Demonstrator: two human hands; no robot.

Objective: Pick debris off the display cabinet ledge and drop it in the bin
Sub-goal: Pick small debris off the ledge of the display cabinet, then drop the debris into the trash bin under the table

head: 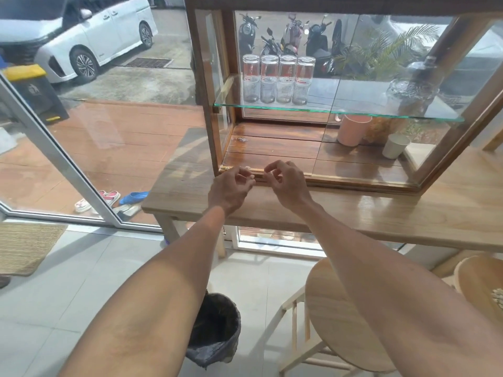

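A wooden display cabinet with glass sides stands on a long wooden counter; its front ledge [353, 178] runs along the bottom edge. My left hand [231, 187] and my right hand [285, 179] hover side by side over the ledge's left part, fingers curled in a pinch. Something small and pale shows at each hand's fingertips, too small to name. A small pale bit [247, 168] lies on the ledge just behind my left hand. More pale debris [241, 139] sits further back on the cabinet floor. A bin with a black liner [217, 330] stands on the floor under my left forearm.
Several upturned glasses [277, 78] stand on the glass shelf. A pink cup [352, 129] and a pale cup [394, 145] sit at the cabinet's right. A round wooden stool [343, 317] stands beside the bin. A glass door is on the left.
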